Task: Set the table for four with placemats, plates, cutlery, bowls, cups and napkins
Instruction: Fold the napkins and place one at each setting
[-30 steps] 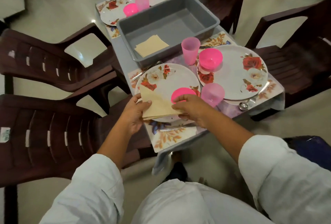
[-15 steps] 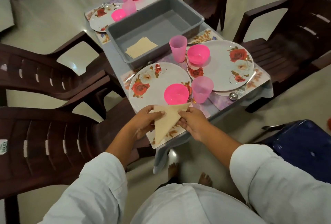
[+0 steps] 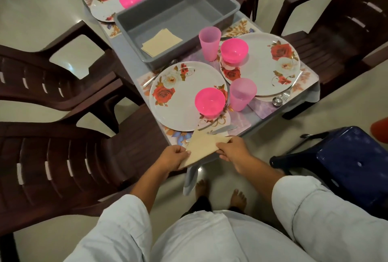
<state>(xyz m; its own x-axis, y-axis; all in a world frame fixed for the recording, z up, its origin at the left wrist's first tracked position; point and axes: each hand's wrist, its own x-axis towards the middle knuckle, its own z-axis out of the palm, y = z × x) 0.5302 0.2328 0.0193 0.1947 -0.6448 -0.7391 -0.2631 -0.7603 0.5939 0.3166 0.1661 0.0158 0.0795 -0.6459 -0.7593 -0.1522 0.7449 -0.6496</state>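
A beige napkin (image 3: 201, 148), folded into a triangle, is held over the near table edge. My left hand (image 3: 172, 157) grips its lower left corner and my right hand (image 3: 233, 149) pinches its right corner. Just beyond it lies a floral plate (image 3: 180, 102) carrying a pink bowl (image 3: 210, 102), on a placemat (image 3: 178, 137) with a knife (image 3: 222, 129). A pink cup (image 3: 242, 94) stands to the plate's right. A second plate (image 3: 270, 62) with a pink bowl (image 3: 234, 50) and cup (image 3: 209, 42) sits further right. More napkins (image 3: 161, 41) lie in the grey tub (image 3: 178, 16).
Dark brown plastic chairs (image 3: 63, 157) stand on the left and at the right (image 3: 336, 20). A blue stool (image 3: 346, 165) is at my right. Two further place settings (image 3: 111, 3) with pink bowls and cups lie at the table's far end. A fork and spoon (image 3: 281, 98) rest beside the right plate.
The napkin went from lying on the near plate to a folded triangle, drawn back toward me past the table edge. Both hands moved with it.
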